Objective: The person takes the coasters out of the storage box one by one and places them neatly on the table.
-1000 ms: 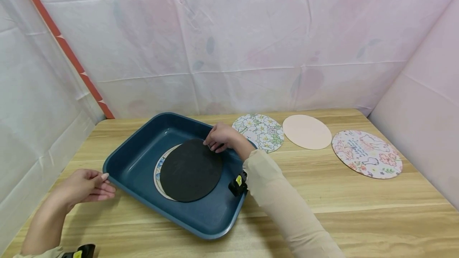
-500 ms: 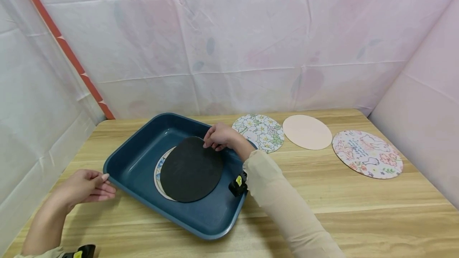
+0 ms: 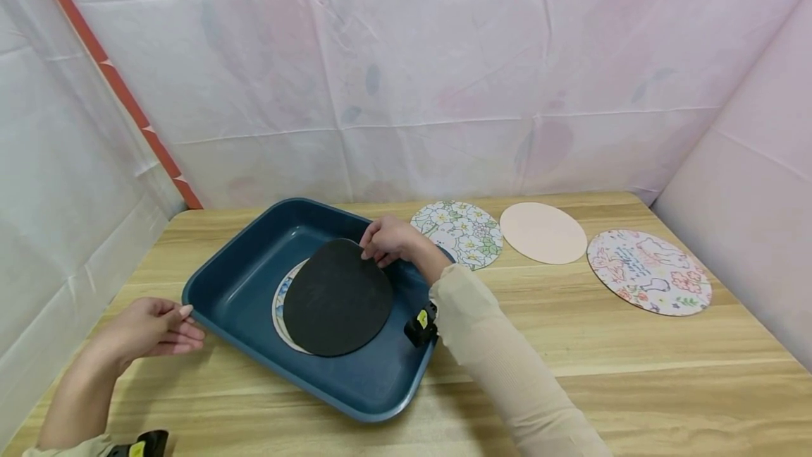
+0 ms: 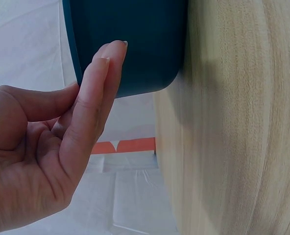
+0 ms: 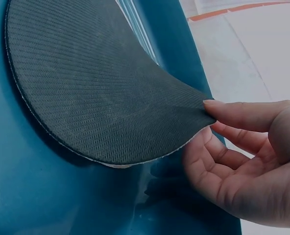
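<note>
A blue rectangular basin (image 3: 237, 252) sits at an angle on the wooden table. My left hand (image 3: 149, 330) pinches its left corner rim, thumb on the rim and the other fingers stretched along the outer wall, as the left wrist view shows. Inside the basin lies a round black mat (image 3: 336, 302) with a ribbed surface (image 5: 101, 88). My right hand (image 3: 393, 242) pinches the mat's far right edge between thumb and fingers; that edge is bent upward. A pale round mat (image 3: 279, 312) with a blue pattern shows as a crescent beneath, its rest hidden.
Along the back of the table (image 3: 507, 372) lie a white floral round mat (image 3: 466, 231), partly behind the basin, and a plain cream one (image 3: 543, 233). Farther right is a pink-patterned round mat (image 3: 650, 273). Draped cloth walls (image 3: 431, 76) stand behind and at both sides.
The black mat's far edge has risen and bent slightly more in my right hand. My left hand and the basin have stayed in place.
</note>
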The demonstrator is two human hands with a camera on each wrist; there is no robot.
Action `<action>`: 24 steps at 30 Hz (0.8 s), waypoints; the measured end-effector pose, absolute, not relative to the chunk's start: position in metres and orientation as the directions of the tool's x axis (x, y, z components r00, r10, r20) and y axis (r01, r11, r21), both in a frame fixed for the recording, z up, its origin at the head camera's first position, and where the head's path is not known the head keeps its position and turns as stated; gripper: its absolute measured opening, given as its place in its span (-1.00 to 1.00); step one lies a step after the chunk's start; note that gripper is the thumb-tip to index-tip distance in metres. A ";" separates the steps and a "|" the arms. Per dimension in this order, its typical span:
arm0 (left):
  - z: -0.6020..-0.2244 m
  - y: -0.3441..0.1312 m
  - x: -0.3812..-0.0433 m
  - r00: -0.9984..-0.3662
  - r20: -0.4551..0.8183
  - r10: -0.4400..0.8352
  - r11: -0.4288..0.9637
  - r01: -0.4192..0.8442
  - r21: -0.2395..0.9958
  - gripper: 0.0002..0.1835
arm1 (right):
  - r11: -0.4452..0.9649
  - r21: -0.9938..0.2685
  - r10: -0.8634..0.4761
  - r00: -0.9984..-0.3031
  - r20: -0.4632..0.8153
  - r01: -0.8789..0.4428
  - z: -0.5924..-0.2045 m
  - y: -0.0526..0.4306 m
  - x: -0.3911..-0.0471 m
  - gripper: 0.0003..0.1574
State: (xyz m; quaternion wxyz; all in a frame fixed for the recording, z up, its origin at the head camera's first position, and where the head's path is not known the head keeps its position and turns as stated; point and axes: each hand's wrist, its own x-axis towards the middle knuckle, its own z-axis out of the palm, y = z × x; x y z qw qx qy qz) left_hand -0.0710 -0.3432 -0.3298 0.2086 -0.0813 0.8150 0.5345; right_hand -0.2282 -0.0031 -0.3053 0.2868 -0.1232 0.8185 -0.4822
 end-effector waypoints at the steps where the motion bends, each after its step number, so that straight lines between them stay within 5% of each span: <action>1: -0.330 -0.343 -0.071 -0.900 -0.426 0.090 0.417 -0.355 0.837 -0.60 | 0.501 -0.862 -0.477 -0.806 -0.349 0.077 -0.305 -0.003 -0.228 -0.83; 24: -0.328 -0.342 -0.071 -0.899 -0.428 0.092 0.427 -0.353 0.832 -0.61 | 0.406 -0.910 -0.509 -0.806 -0.302 0.084 -0.280 -0.003 -0.223 -0.90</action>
